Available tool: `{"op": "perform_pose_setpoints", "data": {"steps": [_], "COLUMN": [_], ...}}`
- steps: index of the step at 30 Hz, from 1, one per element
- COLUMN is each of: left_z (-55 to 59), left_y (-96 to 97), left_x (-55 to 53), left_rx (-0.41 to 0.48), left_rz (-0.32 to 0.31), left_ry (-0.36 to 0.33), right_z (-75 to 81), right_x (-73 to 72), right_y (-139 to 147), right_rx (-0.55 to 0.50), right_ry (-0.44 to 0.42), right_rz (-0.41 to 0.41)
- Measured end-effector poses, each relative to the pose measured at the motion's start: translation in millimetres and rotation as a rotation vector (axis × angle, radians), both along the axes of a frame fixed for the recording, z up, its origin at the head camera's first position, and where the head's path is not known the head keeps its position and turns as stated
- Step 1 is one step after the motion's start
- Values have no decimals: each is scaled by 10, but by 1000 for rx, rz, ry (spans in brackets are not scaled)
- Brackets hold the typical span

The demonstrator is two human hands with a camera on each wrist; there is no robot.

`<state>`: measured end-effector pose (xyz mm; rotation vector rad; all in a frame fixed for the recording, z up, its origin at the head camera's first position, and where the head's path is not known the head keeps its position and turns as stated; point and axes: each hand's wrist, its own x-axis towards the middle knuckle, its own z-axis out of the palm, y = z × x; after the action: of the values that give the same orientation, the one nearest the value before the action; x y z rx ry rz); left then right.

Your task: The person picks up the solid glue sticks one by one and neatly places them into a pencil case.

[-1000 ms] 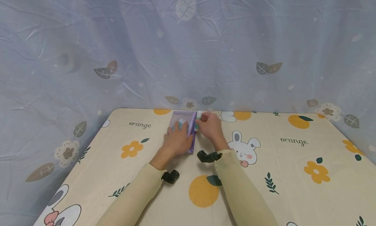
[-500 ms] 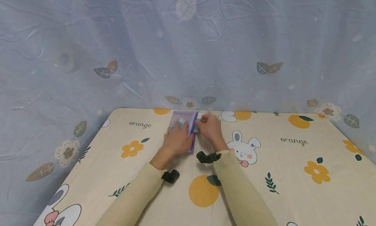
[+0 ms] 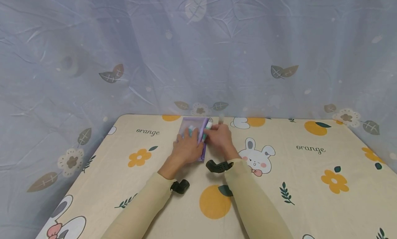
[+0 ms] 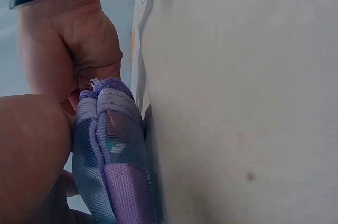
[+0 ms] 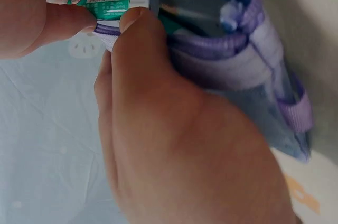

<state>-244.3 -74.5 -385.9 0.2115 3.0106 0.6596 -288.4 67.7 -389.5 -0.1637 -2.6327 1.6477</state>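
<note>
A purple mesh zip pouch (image 3: 193,123) lies near the table's far edge, its open side facing right. My left hand (image 3: 186,147) is spread over it, and the thumb grips the zipped rim, as the right wrist view shows. Between the fingers and thumb of my right hand (image 3: 219,137) is a green glue stick (image 5: 108,6) with a white end, lying slanted along the pouch's mouth. That end overlaps the opening, close by the left thumb. Through the mesh a teal and white item (image 3: 191,129) shows inside. In the left wrist view the pouch's purple edge (image 4: 127,192) stands beside the thumb.
A cream tablecloth (image 3: 173,211) printed with oranges, flowers and rabbits covers the table. Right behind its far edge hangs a pale grey-blue curtain (image 3: 248,59) with leaf prints. Dark wrist cameras (image 3: 219,166) sit on both sleeves.
My right hand has shifted slightly left and toward me. The glue stick has gone from beside the pouch, fairly upright in the head view, to slanted over its open edge. The left hand has stayed put.
</note>
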Motion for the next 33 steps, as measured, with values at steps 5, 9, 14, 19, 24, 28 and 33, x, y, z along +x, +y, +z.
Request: {"op": "perform_pose_setpoints", "data": {"steps": [5, 9, 14, 19, 24, 28, 33], "left_z": [0, -1, 3, 6, 8, 10, 8], "left_y": [-1, -1, 0, 2, 3, 0, -4], "left_x": [6, 5, 1, -1, -1, 1, -1], "left_rx": [13, 17, 9, 12, 18, 19, 23], "left_rz": [-1, 0, -2, 0, 4, 7, 7], "left_ry": [13, 17, 13, 10, 10, 8, 2], "right_z": [-31, -48, -56, -49, -24, -5, 17], "right_x": [-6, -9, -4, 8, 18, 30, 54], "right_y": [-14, -21, -34, -68, -96, -105, -119], "right_rx": [-152, -237, -264, -261, -209, -143, -34], "right_ry": [-29, -41, -60, -70, -72, -54, -20], "right_rz": [13, -4, -36, -73, -99, -112, -126]}}
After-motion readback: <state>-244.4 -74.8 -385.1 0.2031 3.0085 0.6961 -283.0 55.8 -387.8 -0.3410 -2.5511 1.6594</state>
